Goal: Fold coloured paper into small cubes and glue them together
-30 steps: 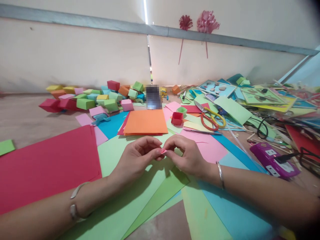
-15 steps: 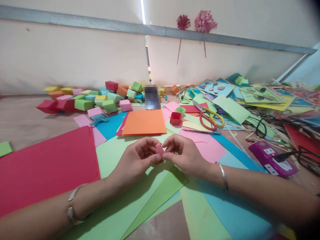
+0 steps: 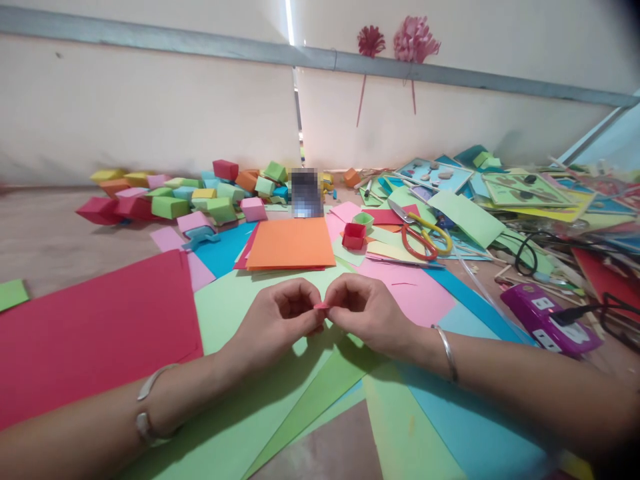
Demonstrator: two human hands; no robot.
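My left hand [image 3: 275, 321] and my right hand [image 3: 367, 312] meet at the fingertips over light green paper sheets [image 3: 235, 300]. Both pinch a tiny folded pink paper piece [image 3: 321, 306] between thumb and fingers; only a sliver of it shows. Each wrist wears a silver bangle. A large red sheet [image 3: 95, 327] lies to the left of my hands, and a pink sheet [image 3: 415, 287] lies just beyond my right hand.
A stack of orange paper [image 3: 290, 243] lies ahead, with a small red paper box [image 3: 354, 236] and red-and-yellow scissors [image 3: 420, 237] to its right. Several folded paper boxes [image 3: 190, 193] are piled at the back left. A purple power strip [image 3: 547, 317] with a black cable lies at the right.
The pink piece, held more upright half a second ago, is now turned flat and mostly hidden between my fingertips. My hands stay in place.
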